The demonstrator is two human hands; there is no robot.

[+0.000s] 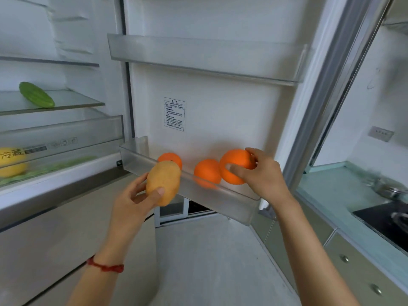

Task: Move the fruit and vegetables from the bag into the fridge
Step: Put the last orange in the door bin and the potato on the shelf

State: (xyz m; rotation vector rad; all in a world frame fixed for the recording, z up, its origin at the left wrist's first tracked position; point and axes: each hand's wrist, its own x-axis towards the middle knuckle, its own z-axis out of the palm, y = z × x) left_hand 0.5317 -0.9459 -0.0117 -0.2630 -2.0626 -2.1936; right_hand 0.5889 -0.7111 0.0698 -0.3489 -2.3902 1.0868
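My left hand (pixel 132 199) grips a yellow-brown potato (pixel 163 184) just in front of the lower door shelf (pixel 220 195) of the open fridge. My right hand (pixel 262 175) holds an orange (pixel 237 162) over the right part of that shelf. Two more oranges lie in the shelf, one at the left (pixel 171 157) behind the potato and one in the middle (pixel 206 171) beside the held orange. A green cucumber (pixel 36 94) lies on a glass shelf inside the fridge. The bag is out of view.
A yellow fruit (pixel 12 162) and green leaves (pixel 55 167) sit in the crisper drawer at the left. An upper door shelf (pixel 205 58) spans the door. At the right a counter (pixel 331 195) carries a steel pot (pixel 389 187) and a black hob (pixel 386 219).
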